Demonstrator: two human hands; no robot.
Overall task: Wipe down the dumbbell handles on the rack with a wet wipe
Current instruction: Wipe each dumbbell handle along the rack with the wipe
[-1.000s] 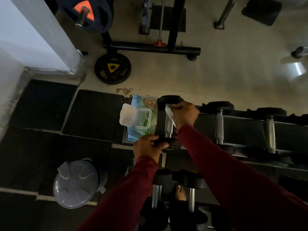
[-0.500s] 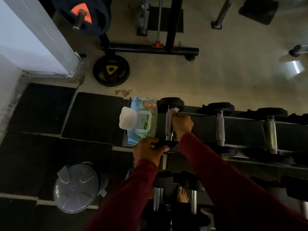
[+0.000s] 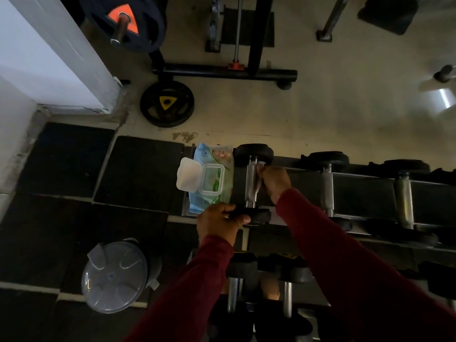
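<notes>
Left hand (image 3: pixel 219 222) grips the near head of the dumbbell (image 3: pixel 251 183) on the rack (image 3: pixel 365 193); right hand (image 3: pixel 275 180) pinches the wipe (image 3: pixel 260 166) against its handle.

We see our own two arms from above, both clad in long, dark maroon sleeves (image 3: pixel 345 262) of plain, unmarked fabric that end at the wrists. Our left hand (image 3: pixel 219 222) and right hand (image 3: pixel 275 180) are bare, without gloves, rings or a watch. Below, one bare foot (image 3: pixel 270 288) shows between the equipment.
</notes>
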